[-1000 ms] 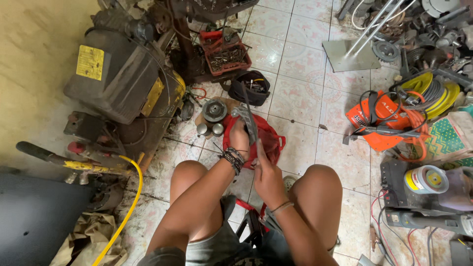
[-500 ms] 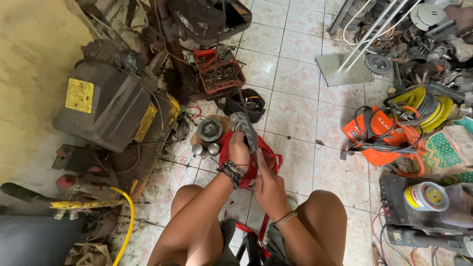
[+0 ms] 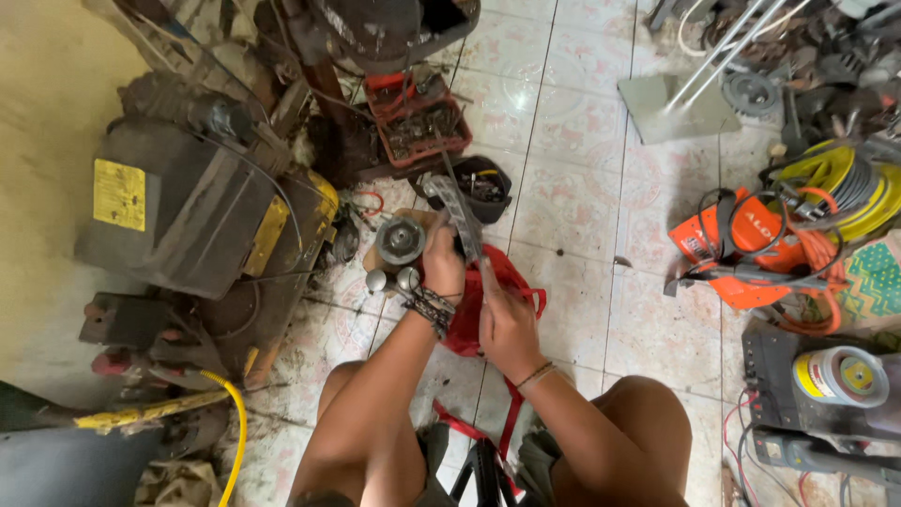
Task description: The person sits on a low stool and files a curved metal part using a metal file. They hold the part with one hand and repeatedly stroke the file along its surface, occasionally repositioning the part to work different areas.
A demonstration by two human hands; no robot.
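1. A red bag [image 3: 488, 291] is lying at the frame's centre, under a grey metal part [image 3: 457, 214].
2. A dark beaded bracelet [image 3: 430, 306] is circling the left hand [image 3: 442, 266]'s wrist.
3. An orange machine [image 3: 746, 246] is sitting at right, beside a yellow hose reel [image 3: 840, 183].
4. A yellow hose [image 3: 228, 441] is curving at lower left.
5. A red tray [image 3: 413, 117] is showing at upper centre.
6. White floor tiles [image 3: 572, 202] are bearing faint pink patterns.

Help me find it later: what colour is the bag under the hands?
Red: the bag on the tiled floor, shown in the head view.
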